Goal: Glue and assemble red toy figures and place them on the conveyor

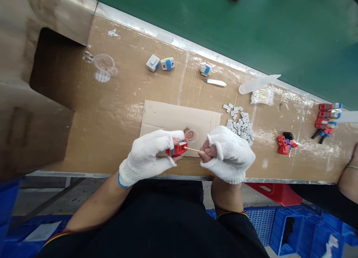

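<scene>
A small red plastic part (176,150) with white bits is gripped between the thumb and fingers of my left hand (151,153), which wears a white fingerless glove. My right hand (226,153), gloved the same way, pinches a thin cotton swab (192,149). The swab's far end touches the red part's open end. Just behind the red part, a small clear cup (191,135) with reddish content sits on a flat cardboard piece (167,114). Many small grey plastic pieces (242,125) lie in a loose pile beyond my right hand.
Grey-and-blue blocks (153,63), a white-handled blade (215,82), a bag of cotton swabs (263,96) and a clear lidded cup (104,63) lie farther back. Red assemblies (285,144) stand right, near another person's arm (349,176). A cardboard box (50,101) borders the left. A green surface (195,19) runs behind.
</scene>
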`<move>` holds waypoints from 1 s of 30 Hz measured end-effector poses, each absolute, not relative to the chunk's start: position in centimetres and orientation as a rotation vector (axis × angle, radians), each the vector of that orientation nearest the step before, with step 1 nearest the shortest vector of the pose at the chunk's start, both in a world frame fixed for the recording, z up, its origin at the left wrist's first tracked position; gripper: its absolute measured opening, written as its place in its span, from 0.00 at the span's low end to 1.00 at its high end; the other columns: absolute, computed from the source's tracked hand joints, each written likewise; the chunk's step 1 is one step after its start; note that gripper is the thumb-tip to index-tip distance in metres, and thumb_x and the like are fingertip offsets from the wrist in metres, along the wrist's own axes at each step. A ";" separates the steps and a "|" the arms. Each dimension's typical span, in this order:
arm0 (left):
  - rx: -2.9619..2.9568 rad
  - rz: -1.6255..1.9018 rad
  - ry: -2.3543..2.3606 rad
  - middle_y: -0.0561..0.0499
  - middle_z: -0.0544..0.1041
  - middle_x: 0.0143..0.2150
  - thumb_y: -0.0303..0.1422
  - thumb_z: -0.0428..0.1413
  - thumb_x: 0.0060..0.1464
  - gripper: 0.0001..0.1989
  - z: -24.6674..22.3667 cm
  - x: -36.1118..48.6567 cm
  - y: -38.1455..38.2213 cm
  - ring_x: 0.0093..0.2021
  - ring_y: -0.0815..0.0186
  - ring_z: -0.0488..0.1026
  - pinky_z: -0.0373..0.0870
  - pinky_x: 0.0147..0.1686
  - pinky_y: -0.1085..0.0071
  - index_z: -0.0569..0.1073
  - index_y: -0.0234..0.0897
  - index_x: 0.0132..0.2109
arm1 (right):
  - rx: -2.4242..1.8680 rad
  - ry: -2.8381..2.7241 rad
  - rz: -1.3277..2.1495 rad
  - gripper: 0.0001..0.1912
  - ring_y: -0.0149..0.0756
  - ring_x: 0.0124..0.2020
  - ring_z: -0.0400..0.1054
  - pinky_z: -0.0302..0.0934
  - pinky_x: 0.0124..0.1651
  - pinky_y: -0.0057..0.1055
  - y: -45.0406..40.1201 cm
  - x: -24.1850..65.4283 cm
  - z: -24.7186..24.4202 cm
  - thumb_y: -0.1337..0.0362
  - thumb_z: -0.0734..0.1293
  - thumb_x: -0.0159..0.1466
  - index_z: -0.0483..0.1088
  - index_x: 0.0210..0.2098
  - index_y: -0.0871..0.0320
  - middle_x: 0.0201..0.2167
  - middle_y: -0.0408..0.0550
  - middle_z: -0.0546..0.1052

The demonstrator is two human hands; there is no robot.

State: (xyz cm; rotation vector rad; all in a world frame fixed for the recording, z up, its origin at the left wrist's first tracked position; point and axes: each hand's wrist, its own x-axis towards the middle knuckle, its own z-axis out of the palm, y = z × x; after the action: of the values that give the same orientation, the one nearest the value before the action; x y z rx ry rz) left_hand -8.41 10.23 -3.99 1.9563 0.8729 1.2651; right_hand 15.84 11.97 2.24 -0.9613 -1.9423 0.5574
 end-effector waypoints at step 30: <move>1.853 1.276 0.874 0.45 0.93 0.54 0.28 0.73 0.68 0.25 -4.4 -8.8 10.0 0.46 0.55 0.94 0.96 0.45 0.62 0.82 0.50 0.67 | -0.903 -1.916 0.580 0.23 0.28 0.19 0.67 0.63 0.26 0.28 12.6 15.6 2.8 0.69 0.80 0.73 0.69 0.26 0.51 0.20 0.35 0.74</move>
State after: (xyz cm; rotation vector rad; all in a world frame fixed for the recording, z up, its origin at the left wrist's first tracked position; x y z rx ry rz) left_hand -8.76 9.96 -4.42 1.8534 0.8745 1.2757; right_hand 15.61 12.59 2.85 -0.9035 -1.9155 0.5799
